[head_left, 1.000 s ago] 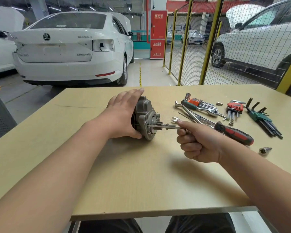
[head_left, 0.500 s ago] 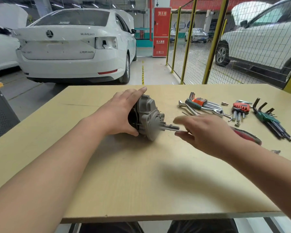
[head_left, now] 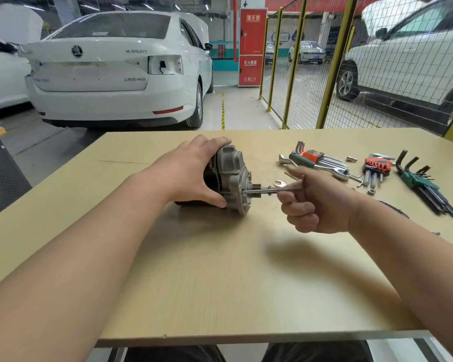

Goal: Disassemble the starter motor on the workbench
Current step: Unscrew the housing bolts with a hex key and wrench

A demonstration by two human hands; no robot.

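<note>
- My right hand (head_left: 317,202) is clenched around the bent end of a thin metal key (head_left: 262,190), just right of the starter motor (head_left: 233,178). The key's tip sits at the motor's end plate. I cannot see how deep it sits. If it is shallow, I judge it can slip out, chew the screw head and send my knuckles into the plate.
- The motor lies on its side about mid-way across the workbench (head_left: 220,283), with its round flange touching the board. A round body rolls, so a hard twist could spin it.
- My left hand (head_left: 191,173) grasps the motor's left end, fingers over the top and thumb low at the front. If that grasp slackens, the whole motor turns with the key instead of the screw.
- Just behind the key, right of the motor, lies an open-ended spanner (head_left: 280,183). My turning hand could knock it.
- Farther right of the motor lie hex key sets (head_left: 377,165) and a small loose socket (head_left: 351,159). A freed screw dropped among them would be easy to lose.
</note>
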